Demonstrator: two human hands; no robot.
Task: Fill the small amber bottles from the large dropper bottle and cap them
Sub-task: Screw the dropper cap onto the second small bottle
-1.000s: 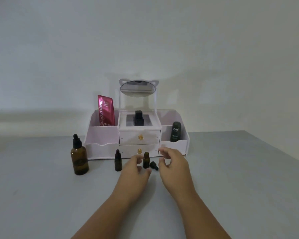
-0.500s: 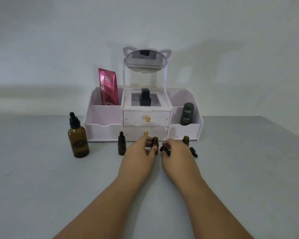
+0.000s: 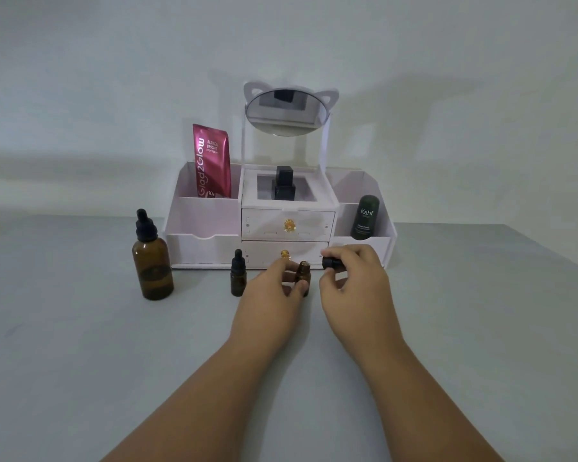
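Head view: a grey tabletop (image 3: 80, 361) carries a pale drawer organiser (image 3: 201, 225) at the back. The large dropper bottle (image 3: 152, 261) stands upright to its left, dropper in place, well apart from my hands.

My left hand (image 3: 267, 301) grips an uncapped small amber bottle (image 3: 303, 273), upright on the tabletop. My right hand (image 3: 357, 295), just beside it, pinches a black cap (image 3: 331, 262) raised level with the bottle's neck. A capped small bottle (image 3: 238, 278) stands just left of my left hand.

I cannot tell whether the open bottle holds liquid. If it does, I judge capping is next: centre the cap over the neck, lower it and twist while my left hand steadies the bottle. If not, the cap goes down and I reach for the dropper.
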